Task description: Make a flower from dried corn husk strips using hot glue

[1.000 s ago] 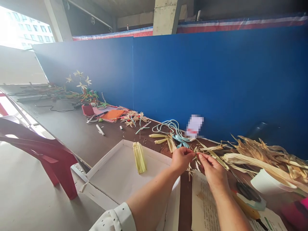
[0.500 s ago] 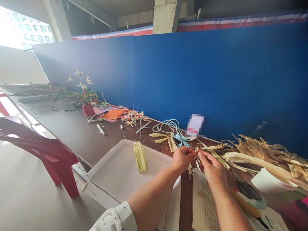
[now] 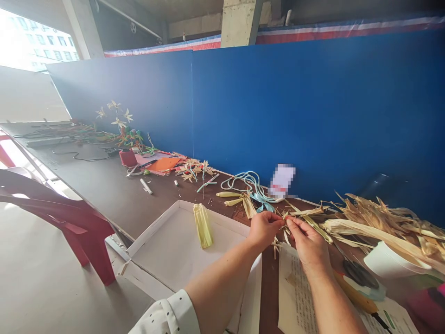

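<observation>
My left hand (image 3: pixel 263 228) and my right hand (image 3: pixel 308 242) meet above the brown table (image 3: pixel 114 195), fingertips pinched together on a small piece of dried corn husk (image 3: pixel 285 220). Thin husk strips (image 3: pixel 278 243) hang and lie under the hands. A yellow folded husk bundle (image 3: pixel 202 225) lies in the white cardboard tray (image 3: pixel 167 250) to the left of my left arm. A pile of dried husks (image 3: pixel 378 222) lies to the right of my right hand.
Blue ribbon and cord (image 3: pixel 252 188) lie behind the hands against the blue partition (image 3: pixel 278 116). A white cup (image 3: pixel 387 262), scissors (image 3: pixel 358 273) and printed paper (image 3: pixel 295 297) sit at the right. Husk flowers (image 3: pixel 116 116) stand far left; a red chair (image 3: pixel 69 222) is beside the table.
Both hands stay pinched on the husk piece and have shifted only slightly; the view has tilted a little.
</observation>
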`<action>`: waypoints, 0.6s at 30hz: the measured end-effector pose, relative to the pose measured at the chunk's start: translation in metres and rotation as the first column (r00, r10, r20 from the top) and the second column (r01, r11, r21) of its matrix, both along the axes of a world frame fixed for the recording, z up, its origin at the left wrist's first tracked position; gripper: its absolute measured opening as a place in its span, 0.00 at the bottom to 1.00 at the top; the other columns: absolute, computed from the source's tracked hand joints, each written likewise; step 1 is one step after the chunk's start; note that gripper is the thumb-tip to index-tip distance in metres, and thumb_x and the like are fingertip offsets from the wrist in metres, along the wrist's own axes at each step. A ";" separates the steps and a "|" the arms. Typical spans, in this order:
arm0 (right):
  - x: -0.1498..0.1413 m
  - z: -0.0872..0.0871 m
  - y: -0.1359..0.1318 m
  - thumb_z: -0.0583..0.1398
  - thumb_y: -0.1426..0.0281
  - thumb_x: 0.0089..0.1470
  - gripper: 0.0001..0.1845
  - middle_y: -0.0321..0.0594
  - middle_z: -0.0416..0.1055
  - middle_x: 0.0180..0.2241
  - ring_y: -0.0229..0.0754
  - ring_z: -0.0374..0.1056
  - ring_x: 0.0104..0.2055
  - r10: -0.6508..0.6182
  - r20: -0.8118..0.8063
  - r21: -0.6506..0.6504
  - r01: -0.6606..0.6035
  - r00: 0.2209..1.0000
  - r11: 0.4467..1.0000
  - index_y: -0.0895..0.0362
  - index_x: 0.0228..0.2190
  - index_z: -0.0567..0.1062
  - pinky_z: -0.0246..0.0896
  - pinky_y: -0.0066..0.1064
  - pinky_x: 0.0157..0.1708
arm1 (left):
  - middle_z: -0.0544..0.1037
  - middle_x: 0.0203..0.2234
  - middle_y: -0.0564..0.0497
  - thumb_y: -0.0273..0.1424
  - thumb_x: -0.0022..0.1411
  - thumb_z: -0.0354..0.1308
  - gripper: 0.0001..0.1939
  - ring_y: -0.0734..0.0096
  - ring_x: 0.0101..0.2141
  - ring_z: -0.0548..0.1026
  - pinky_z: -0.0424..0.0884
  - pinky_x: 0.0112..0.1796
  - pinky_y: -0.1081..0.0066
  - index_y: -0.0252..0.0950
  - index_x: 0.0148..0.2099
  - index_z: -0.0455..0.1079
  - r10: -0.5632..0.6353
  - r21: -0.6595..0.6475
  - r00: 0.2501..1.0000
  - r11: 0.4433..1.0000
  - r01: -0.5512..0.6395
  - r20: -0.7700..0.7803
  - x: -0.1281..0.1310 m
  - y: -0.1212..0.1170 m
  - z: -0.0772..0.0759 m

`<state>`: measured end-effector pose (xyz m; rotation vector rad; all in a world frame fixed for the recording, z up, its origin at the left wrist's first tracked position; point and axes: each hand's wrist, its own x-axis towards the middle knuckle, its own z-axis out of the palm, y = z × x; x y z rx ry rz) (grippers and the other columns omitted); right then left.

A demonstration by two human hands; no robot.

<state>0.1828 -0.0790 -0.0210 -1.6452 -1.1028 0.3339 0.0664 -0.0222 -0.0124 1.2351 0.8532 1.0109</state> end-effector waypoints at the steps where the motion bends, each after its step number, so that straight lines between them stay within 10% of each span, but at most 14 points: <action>1: -0.001 0.001 0.000 0.57 0.51 0.48 0.28 0.38 0.73 0.22 0.42 0.64 0.21 0.003 0.005 0.003 -0.003 1.000 1.000 0.56 0.43 0.78 0.58 0.32 0.22 | 0.72 0.21 0.55 0.29 0.50 0.64 0.05 0.81 0.22 0.68 0.66 0.27 0.78 0.32 0.29 0.72 0.001 -0.001 1.000 1.000 -0.001 0.000 0.000 0.000 0.000; 10: -0.015 0.020 -0.007 0.57 0.53 0.49 0.22 0.43 0.77 0.38 0.47 0.71 0.36 -0.075 0.217 -0.014 0.080 0.973 0.997 0.54 0.38 0.79 0.63 0.36 0.38 | 0.72 0.20 0.56 0.30 0.50 0.63 0.05 0.80 0.22 0.66 0.61 0.26 0.78 0.33 0.30 0.74 0.032 0.055 0.994 0.998 -0.026 -0.107 -0.005 -0.003 0.006; 18: -0.026 0.019 -0.011 0.52 0.62 0.56 0.19 0.45 0.74 0.41 0.43 0.69 0.33 -0.160 0.532 0.128 0.108 0.831 0.986 0.56 0.42 0.77 0.61 0.33 0.32 | 0.72 0.21 0.55 0.30 0.50 0.62 0.05 0.80 0.23 0.66 0.62 0.27 0.78 0.34 0.30 0.74 0.048 0.075 0.995 0.996 -0.041 -0.092 -0.002 0.001 -0.003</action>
